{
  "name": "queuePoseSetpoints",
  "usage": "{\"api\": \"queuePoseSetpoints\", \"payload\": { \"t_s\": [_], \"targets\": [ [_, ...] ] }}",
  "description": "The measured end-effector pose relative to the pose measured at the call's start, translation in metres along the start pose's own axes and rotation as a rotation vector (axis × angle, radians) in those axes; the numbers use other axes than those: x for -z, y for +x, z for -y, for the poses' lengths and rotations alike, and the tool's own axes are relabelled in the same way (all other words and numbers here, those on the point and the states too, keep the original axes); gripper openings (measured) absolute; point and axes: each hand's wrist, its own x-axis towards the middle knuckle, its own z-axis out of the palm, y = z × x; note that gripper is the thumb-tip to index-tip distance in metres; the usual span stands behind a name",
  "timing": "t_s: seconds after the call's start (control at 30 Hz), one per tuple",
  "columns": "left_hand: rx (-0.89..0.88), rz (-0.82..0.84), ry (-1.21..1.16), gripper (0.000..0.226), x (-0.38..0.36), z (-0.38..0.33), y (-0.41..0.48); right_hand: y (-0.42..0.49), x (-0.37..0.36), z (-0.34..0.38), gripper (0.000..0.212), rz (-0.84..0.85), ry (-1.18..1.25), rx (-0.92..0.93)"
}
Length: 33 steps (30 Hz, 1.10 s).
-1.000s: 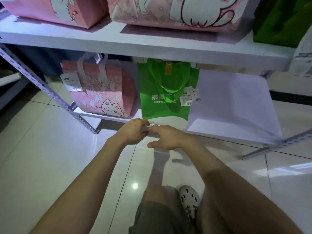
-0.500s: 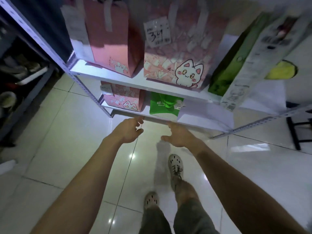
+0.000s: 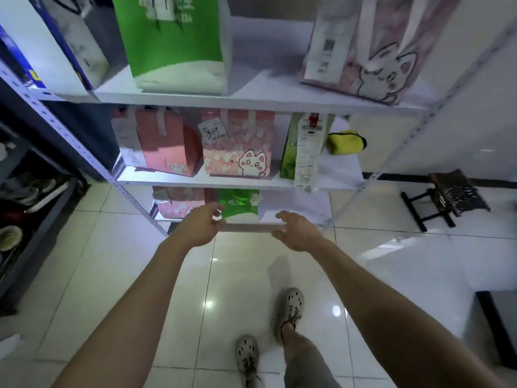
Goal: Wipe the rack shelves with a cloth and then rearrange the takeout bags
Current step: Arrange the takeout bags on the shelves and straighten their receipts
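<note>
The cloth (image 3: 347, 142), yellow and bunched, lies at the right end of the mid shelf (image 3: 251, 184). It is just beside a green bag (image 3: 286, 163), whose front is largely covered by a long receipt (image 3: 306, 158). Left of that stand a cat bag (image 3: 237, 152) and a pink bag (image 3: 167, 147).

On the top shelf (image 3: 251, 103), a tall green bag (image 3: 173, 43), a blurred pale cat bag (image 3: 372, 57) and a white bag (image 3: 81, 43) are all cut off by the frame's upper edge.

On the low shelf (image 3: 302, 205), only strips of a low pink bag (image 3: 179, 205) and a low green bag (image 3: 240, 204) show beneath the mid shelf.

The left hand (image 3: 200, 226) and right hand (image 3: 298, 233) hang apart before the low shelf's edge, fingers loosely curled and holding nothing. The left fingertips overlap the low green bag's corner, but contact cannot be judged.

A stool (image 3: 447, 197) stands on the tiled floor to the right.
</note>
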Motion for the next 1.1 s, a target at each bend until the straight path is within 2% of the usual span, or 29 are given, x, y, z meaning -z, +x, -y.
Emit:
{"api": "queuePoseSetpoints", "payload": {
  "t_s": [0.2, 0.5, 0.77, 0.9, 1.0, 1.1],
  "targets": [
    [-0.036, 0.086, -0.016, 0.044, -0.014, -0.049, 0.011, -0.018, 0.025, -0.042, 0.062, -0.039, 0.093, -0.057],
    [-0.021, 0.089, 0.003, 0.037, -0.026, -0.114, 0.049, -0.002, 0.085, -0.086, 0.063, -0.106, 0.204, -0.010],
    [-0.086, -0.008, -0.003, 0.033, -0.001, -0.181, 0.091, 0.015, 0.169, -0.098, 0.057, -0.272, 0.227, 0.110],
    [-0.112, -0.069, 0.019, 0.035, 0.011, -0.205, 0.105, 0.020, 0.195, -0.102, 0.053, -0.304, 0.198, 0.153],
    [-0.157, -0.134, 0.003, 0.028, 0.015, -0.216, 0.110, 0.019, 0.207, -0.103, 0.051, -0.331, 0.228, 0.189],
    [-0.239, -0.270, -0.047, 0.023, 0.027, -0.235, 0.115, 0.013, 0.226, -0.102, 0.041, -0.521, 0.325, 0.207]
  ]
}}
